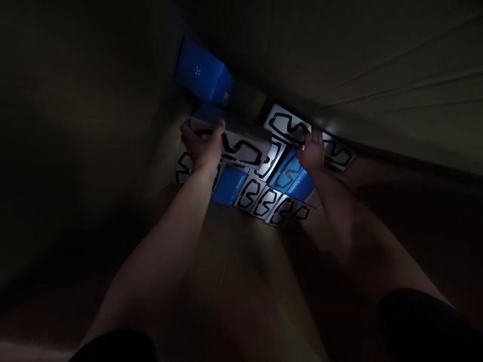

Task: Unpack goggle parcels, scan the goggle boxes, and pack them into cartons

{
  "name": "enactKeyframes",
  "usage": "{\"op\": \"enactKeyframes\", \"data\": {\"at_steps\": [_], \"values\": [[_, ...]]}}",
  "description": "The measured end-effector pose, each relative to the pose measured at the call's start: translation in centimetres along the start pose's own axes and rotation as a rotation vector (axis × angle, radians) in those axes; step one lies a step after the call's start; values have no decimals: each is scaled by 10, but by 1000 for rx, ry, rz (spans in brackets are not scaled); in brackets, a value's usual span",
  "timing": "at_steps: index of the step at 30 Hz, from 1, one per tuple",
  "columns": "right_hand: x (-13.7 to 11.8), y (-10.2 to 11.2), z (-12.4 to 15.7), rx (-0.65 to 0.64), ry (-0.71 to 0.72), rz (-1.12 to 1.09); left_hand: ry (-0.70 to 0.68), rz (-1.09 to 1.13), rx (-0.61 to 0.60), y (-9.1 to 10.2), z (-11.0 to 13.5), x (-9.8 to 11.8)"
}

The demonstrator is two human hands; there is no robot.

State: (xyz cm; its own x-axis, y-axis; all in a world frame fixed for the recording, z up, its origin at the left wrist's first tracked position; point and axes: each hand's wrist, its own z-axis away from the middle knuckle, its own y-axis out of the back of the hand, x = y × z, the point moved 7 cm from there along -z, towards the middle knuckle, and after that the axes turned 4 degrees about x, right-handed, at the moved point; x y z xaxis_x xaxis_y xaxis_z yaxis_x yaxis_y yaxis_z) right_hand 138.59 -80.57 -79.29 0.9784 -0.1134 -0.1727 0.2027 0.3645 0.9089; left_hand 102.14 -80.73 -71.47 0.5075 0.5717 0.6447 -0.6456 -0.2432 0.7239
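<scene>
My left hand (204,148) is wrapped around the end of a white carton (245,146) printed with a black looping line, held tilted above the others. My right hand (312,151) lies over the packed cartons at the right, its fingers stretched out against a white carton (289,125) along the wall. Just below that hand are blue cartons (296,173) with a darker loop print. A front row of white cartons (267,202) shows the same black loop, with a plain blue carton (230,185) at its left.
Tall brown cardboard walls (396,85) surround the cartons. At the far left corner stands a separate blue carton (202,70). Bare cardboard (241,271) lies in front of the stack. Light falls mainly on the cartons; the edges are very dark.
</scene>
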Motion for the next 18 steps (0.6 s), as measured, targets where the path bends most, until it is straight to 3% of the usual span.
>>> {"op": "enactKeyframes", "data": {"at_steps": [2,4,7,12,15,18], "values": [[-25,-6,-12,-86,149,5,74,48,92,-15,-4,22],[-33,-19,-16,-203,193,24,164,43,183,-25,0,40],[-11,-35,-5,-285,114,63,221,-28,285,-27,11,64],[45,-41,26,-338,10,130,109,-196,176,-40,20,109],[50,-40,33,-380,-23,138,87,-220,160,-54,18,128],[43,-40,31,-404,-54,111,51,-231,94,-75,7,132]]}}
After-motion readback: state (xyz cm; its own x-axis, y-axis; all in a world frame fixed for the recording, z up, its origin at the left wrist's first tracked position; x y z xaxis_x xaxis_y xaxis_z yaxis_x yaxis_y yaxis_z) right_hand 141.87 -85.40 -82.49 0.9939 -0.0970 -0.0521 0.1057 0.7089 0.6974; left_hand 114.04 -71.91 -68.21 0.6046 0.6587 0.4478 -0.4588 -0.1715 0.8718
